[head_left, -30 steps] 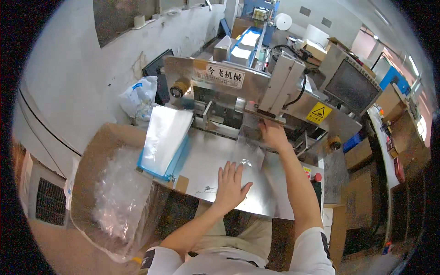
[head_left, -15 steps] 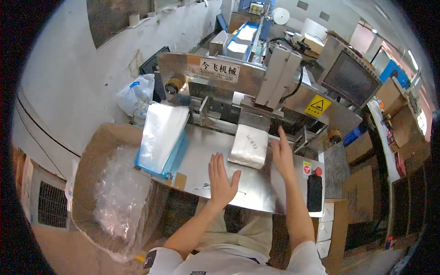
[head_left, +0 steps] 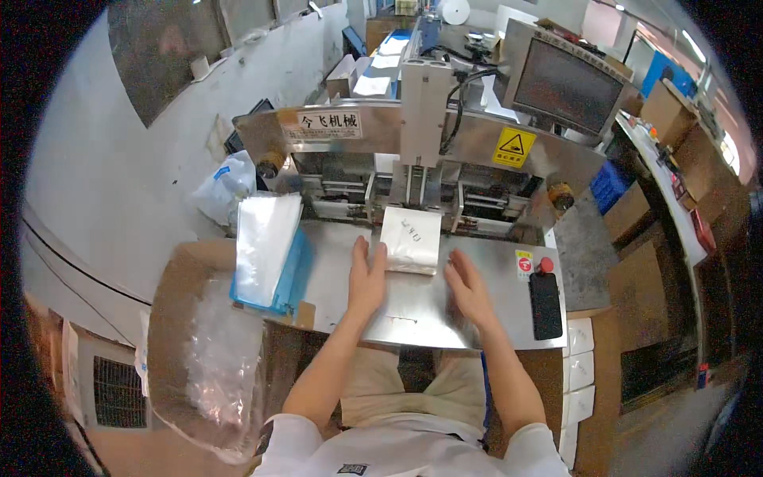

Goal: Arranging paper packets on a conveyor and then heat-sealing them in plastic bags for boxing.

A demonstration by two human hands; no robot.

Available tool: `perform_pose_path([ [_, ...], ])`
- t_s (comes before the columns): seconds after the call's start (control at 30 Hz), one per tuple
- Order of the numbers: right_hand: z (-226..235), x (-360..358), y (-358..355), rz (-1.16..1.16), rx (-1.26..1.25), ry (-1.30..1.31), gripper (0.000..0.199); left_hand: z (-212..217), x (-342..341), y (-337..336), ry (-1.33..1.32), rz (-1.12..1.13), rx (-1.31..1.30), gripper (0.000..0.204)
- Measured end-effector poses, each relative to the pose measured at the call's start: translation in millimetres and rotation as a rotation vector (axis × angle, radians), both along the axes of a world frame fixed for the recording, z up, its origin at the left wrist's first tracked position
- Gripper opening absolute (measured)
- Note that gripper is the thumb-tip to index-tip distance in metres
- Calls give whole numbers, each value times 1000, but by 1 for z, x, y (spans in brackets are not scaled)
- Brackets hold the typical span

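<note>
On metal tabletop [head_left: 413, 312], white pack [head_left: 410, 241], fingers [head_left: 360, 256] either side.

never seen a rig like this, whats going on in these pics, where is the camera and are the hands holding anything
There is no robot here. A wide fisheye camera on the person's head looks down, which is why straight edges bend. Both bare hands are the wearer's own: left hand and right hand.

Behind them stands a metal machine with an upright column. On its metal tabletop sits a white wrapped package, between the hands. Neither hand grips it: the left is right at its edge, perhaps touching; the right is apart.

To the left, clear plastic bags lie on a blue holder. To the right are a red button and a black phone-like slab.
</note>
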State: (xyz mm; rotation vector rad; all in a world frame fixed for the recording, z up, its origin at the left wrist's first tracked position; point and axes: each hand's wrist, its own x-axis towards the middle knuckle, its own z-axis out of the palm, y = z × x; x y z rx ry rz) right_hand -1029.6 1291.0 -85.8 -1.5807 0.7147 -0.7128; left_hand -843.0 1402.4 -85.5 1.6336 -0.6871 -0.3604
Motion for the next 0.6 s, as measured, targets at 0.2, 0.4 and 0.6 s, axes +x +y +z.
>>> perform_pose_path([
  [0.2,-20,52,-21,-107,16,106,78,-11,44,-35,40,-120,171,68],
  [0.4,-19,59,-20,-86,51,22,75,6,24,-51,137,-85,161,64],
  [0.6,16,-10,20,28,215,-171,67,13,-14,-1,317,-236,-165,69],
])
